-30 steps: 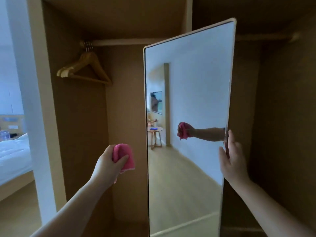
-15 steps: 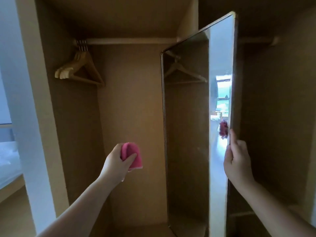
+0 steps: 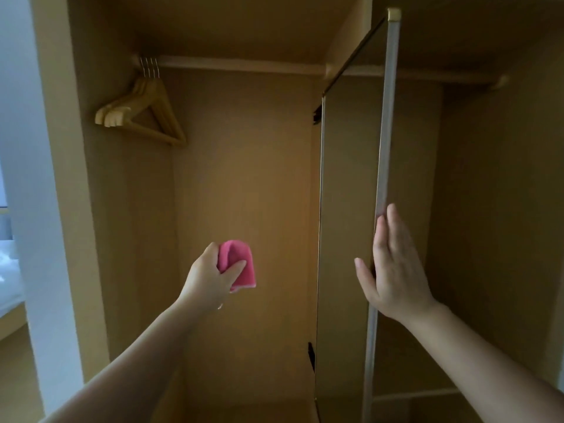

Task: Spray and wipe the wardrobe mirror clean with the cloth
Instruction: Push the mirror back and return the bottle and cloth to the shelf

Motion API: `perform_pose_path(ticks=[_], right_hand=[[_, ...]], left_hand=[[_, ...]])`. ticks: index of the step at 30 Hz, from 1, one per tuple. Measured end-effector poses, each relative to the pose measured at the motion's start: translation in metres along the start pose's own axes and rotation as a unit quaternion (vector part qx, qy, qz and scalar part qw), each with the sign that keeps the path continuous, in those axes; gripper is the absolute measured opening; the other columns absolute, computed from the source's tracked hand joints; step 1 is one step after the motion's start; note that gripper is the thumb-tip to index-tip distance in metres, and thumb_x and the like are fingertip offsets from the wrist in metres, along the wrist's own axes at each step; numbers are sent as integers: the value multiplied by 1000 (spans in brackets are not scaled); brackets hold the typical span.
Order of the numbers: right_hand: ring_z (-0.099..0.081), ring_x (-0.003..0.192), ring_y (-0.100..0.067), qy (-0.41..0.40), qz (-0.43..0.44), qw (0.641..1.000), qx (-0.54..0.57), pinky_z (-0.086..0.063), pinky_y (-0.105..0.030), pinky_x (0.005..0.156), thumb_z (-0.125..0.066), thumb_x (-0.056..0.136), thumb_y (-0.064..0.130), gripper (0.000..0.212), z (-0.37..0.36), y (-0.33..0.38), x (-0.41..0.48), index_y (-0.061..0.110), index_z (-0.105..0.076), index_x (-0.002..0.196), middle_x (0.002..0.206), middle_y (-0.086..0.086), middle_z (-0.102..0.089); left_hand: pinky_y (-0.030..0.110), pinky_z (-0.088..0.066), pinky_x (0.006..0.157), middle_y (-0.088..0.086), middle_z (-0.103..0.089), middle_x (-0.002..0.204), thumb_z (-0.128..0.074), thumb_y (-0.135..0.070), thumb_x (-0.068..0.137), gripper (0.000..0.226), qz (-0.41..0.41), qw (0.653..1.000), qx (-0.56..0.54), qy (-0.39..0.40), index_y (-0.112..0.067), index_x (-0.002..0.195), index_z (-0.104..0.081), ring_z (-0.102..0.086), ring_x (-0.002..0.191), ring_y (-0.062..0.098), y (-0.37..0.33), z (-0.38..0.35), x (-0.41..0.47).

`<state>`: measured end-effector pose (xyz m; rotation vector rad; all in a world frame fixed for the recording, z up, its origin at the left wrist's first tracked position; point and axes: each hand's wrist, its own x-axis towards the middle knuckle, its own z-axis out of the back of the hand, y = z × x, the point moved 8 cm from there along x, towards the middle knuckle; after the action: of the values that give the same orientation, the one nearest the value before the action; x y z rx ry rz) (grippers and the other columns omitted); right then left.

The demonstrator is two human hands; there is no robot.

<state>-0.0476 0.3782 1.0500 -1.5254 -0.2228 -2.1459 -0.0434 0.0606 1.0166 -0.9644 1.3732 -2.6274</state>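
The tall wardrobe mirror (image 3: 348, 209) stands nearly edge-on to me inside the open wooden wardrobe, its glass reflecting only the brown inside. Its pale metal front edge (image 3: 386, 132) runs from top to bottom right of centre. My right hand (image 3: 393, 267) lies flat against that edge at mid height, fingers straight and pointing up, thumb spread to the left. My left hand (image 3: 213, 276) is raised left of the mirror and grips a folded pink cloth (image 3: 239, 265). No spray bottle is in view.
Several wooden hangers (image 3: 143, 117) hang from the rail (image 3: 241, 64) at the upper left of the wardrobe. A white wall post (image 3: 33, 209) borders the wardrobe on the left, with a bed (image 3: 9, 270) beyond it. Black hinges (image 3: 318, 112) hold the mirror's far edge.
The mirror has swung round from facing me to nearly edge-on. My right hand went from gripping its edge to lying flat on it. My left hand kept the cloth and shifted right.
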Motion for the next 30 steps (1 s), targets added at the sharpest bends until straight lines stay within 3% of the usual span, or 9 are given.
perform_pose_path(ticks=[2, 6, 12, 19, 23, 30], right_hand=[[-3, 150, -35, -3, 12, 1000, -18, -13, -46, 121, -33, 98, 44, 74, -1, 3, 14, -2, -10, 152, 161, -19, 2], [-1, 149, -36, -22, 6, 999, -24, -4, -42, 122, -33, 98, 46, 76, -6, 6, 22, -5, -12, 151, 160, -24, 0], [1, 149, -37, -18, -2, 999, -30, 0, -40, 122, -34, 97, 45, 79, -30, 3, 31, -8, -11, 150, 160, -26, 2], [0, 148, -42, 46, -14, 996, -75, -13, -51, 120, -31, 95, 46, 81, -70, -4, 46, -11, -8, 148, 157, -33, 0], [6, 147, -43, 99, -16, 990, -98, -9, -51, 120, -37, 94, 51, 90, -93, -8, 55, -8, 4, 147, 155, -31, 14], [26, 142, -41, 155, -17, 982, -105, 9, -48, 117, -37, 89, 64, 104, -126, -17, 65, -4, 18, 146, 148, -27, 38]], left_hand=[[33, -46, 33, 8, -63, 86, -66, -29, 87, 22, -5, 1000, -11, -4, -16, 96, -50, -61, 50, 29, -3, 0, 5], [38, -49, 35, 7, -63, 87, -65, -28, 88, 23, -10, 1000, -10, -4, -14, 99, -50, -63, 52, 29, -7, -6, 14], [28, -44, 33, 8, -61, 83, -65, -26, 87, 18, -17, 1000, 0, -12, -20, 86, -48, -57, 39, 13, -8, -14, 33], [22, -38, 32, 1, -60, 78, -64, -28, 86, 21, -26, 999, 18, -23, -33, 80, -44, -51, 32, 11, -8, -16, 47], [21, -37, 31, -2, -58, 74, -64, -26, 85, 24, -30, 999, 17, -28, -35, 77, -43, -52, 33, 8, -3, -19, 49], [24, -41, 32, -2, -59, 84, -65, -28, 86, 24, -21, 1000, 4, -19, -30, 105, -52, -55, 41, 14, 6, -29, 57]])
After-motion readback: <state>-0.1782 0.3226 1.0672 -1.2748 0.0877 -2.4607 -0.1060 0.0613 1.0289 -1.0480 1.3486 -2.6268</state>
